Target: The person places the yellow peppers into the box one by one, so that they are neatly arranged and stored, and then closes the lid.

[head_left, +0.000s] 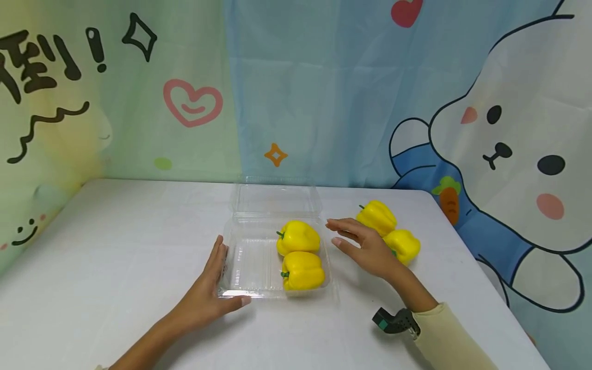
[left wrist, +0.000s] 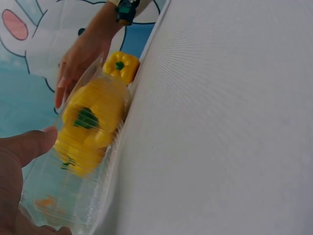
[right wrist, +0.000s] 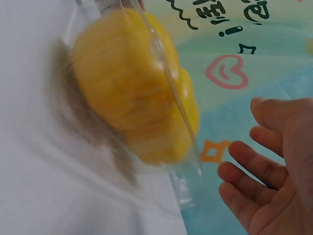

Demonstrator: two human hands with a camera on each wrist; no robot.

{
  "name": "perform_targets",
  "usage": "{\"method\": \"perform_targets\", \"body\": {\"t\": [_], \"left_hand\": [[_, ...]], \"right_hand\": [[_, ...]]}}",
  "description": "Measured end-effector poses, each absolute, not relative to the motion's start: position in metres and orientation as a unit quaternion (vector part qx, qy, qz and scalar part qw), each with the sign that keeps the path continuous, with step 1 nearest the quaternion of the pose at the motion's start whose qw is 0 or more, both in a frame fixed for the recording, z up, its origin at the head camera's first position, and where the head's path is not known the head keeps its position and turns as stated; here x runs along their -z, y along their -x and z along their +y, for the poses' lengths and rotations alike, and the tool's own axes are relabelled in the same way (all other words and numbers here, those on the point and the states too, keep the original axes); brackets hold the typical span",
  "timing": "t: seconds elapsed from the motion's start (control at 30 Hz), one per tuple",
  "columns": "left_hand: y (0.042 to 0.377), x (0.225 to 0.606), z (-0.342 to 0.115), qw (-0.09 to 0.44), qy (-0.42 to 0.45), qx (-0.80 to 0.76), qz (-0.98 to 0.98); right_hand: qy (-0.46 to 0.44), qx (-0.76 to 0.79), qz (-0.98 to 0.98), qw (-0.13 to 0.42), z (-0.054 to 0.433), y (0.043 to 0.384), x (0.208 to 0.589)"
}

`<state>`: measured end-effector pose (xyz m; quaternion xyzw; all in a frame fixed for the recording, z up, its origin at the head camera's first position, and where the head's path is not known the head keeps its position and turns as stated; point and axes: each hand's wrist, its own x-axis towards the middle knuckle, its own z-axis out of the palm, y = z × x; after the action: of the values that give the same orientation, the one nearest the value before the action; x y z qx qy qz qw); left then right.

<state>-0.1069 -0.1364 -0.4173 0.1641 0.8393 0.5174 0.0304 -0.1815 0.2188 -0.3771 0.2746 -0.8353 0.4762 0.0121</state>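
Note:
A clear plastic clamshell container (head_left: pixel 252 267) lies on the table with its lid (head_left: pixel 277 199) folded back. Two yellow bell peppers, a rear one (head_left: pixel 298 237) and a front one (head_left: pixel 302 271), sit side by side in its right half. My left hand (head_left: pixel 210 288) rests against the container's left side, fingers straight, thumb stretched along the front edge; in the left wrist view that thumb (left wrist: pixel 36 143) is at the rim. To the right of the container hovers my right hand (head_left: pixel 365 246), empty, with relaxed fingers; the right wrist view shows this hand (right wrist: pixel 274 166) beside the container wall.
Two more yellow bell peppers, one farther back (head_left: pixel 376 217) and one nearer (head_left: pixel 404 245), lie right of the container, the nearer partly behind my right hand. A white cloth covers the table (head_left: pixel 115 246). A printed curtain (head_left: pixel 314 103) hangs behind the table's back edge.

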Motion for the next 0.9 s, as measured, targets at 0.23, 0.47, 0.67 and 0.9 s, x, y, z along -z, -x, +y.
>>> {"method": "perform_targets", "body": {"t": [0.23, 0.47, 0.67, 0.9], "left_hand": [[0.106, 0.417, -0.136, 0.033, -0.162, -0.521, 0.838], [0.105, 0.415, -0.137, 0.038, -0.16, -0.523, 0.837], [0.105, 0.416, -0.137, 0.036, -0.16, -0.522, 0.837], [0.106, 0.417, -0.137, 0.035, -0.162, -0.517, 0.84]], "right_hand": [[-0.28, -0.464, -0.84, 0.019, 0.239, 0.179, 0.368], [-0.277, -0.453, -0.844, 0.068, 0.261, 0.176, 0.364], [-0.246, -0.449, -0.855, 0.085, 0.279, 0.173, 0.363], [-0.234, -0.447, -0.857, 0.107, 0.296, 0.17, 0.364]]}}
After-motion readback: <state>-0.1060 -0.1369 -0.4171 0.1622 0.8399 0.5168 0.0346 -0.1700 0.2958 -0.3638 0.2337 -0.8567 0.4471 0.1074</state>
